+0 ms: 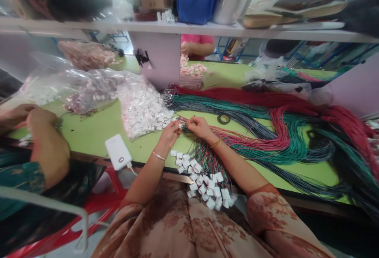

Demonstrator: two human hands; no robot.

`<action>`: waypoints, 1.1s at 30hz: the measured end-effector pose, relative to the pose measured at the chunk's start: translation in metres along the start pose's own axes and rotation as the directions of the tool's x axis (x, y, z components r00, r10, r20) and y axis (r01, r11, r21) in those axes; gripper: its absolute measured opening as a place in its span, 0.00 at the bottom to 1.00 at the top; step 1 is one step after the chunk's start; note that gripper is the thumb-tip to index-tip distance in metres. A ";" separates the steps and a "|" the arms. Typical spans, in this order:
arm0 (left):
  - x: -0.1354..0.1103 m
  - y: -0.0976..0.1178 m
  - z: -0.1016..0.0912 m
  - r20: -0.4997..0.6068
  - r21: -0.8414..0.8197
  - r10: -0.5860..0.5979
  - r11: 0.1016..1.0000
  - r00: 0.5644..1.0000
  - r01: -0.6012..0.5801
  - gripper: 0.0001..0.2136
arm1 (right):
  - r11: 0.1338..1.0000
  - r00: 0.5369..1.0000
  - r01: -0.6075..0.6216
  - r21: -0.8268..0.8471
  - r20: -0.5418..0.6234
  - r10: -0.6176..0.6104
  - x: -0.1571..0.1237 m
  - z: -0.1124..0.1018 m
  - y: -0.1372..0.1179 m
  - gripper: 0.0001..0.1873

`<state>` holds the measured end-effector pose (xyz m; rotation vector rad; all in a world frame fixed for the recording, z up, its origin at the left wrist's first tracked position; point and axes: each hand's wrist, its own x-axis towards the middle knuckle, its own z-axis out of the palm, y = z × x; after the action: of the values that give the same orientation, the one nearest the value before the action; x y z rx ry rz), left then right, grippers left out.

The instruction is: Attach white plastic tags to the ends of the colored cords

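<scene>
My left hand (171,134) is closed in a pinch on a small white plastic connector (179,125), partly hidden by the fingertips. Just to its right, my right hand (200,127) pinches thin wires close to the connector; which wire sits between the fingers is too small to make out. Red, green and dark wires (233,134) run rightward from under my right hand. Below my hands, wires with white connectors (204,185) on their ends hang over the table edge toward my lap. A clear bag of white connectors (145,110) lies open to the left of my hands.
A roll of tape (223,119) lies beyond my right wrist. Long bundles of red wire (251,98) and green wire (296,143) cover the right side. A white power bank (118,152) with a cable lies left. A co-worker's arm (49,143) rests farther left. A shelf (201,29) crosses above.
</scene>
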<state>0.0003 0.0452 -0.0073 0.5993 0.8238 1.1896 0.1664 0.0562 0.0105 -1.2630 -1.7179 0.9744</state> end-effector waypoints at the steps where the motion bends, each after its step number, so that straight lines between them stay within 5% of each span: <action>1: 0.000 0.000 0.000 -0.001 0.001 0.004 1.000 1.000 -0.004 0.09 | 1.000 1.000 0.001 0.002 -0.005 -0.001 -0.001 0.000 -0.001 0.10; 15: -0.005 -0.003 0.009 -0.097 0.198 0.034 0.980 0.995 -0.014 0.11 | 0.976 0.982 0.182 -0.118 0.078 -0.173 -0.009 0.005 -0.003 0.10; 23: -0.008 -0.002 0.009 -0.093 0.337 0.099 0.940 0.991 -0.062 0.11 | 0.986 0.983 0.143 -0.089 0.133 -0.130 -0.007 -0.006 -0.001 0.09; 25: -0.019 0.001 0.017 -0.038 0.415 0.213 0.892 0.976 -0.178 0.08 | 0.994 0.984 0.107 -0.019 0.147 -0.103 -0.003 -0.013 0.000 0.12; 27: -0.034 0.005 0.029 0.165 0.466 0.257 0.831 0.952 -0.305 0.06 | 0.997 0.985 0.073 0.031 0.153 -0.077 0.002 -0.019 -0.002 0.14; 29: -0.049 0.007 0.044 0.516 0.508 0.024 0.797 0.856 -0.328 0.05 | 0.995 0.966 0.096 0.009 0.239 -0.095 0.004 -0.020 -0.004 0.14; 31: -0.060 0.008 0.057 0.742 0.541 -0.258 0.776 0.618 -0.325 0.07 | 0.978 0.920 0.186 -0.092 0.366 -0.141 0.002 -0.012 -0.005 0.09; 33: -0.064 0.012 0.063 0.814 0.531 -0.356 0.776 0.459 -0.341 0.07 | 0.926 0.897 0.272 -0.262 0.417 -0.145 -0.003 0.003 -0.005 0.05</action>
<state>0.0357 -0.0115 0.0539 1.6426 0.2343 0.3458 0.1623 0.0520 0.0138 -1.0873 -2.3488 0.8873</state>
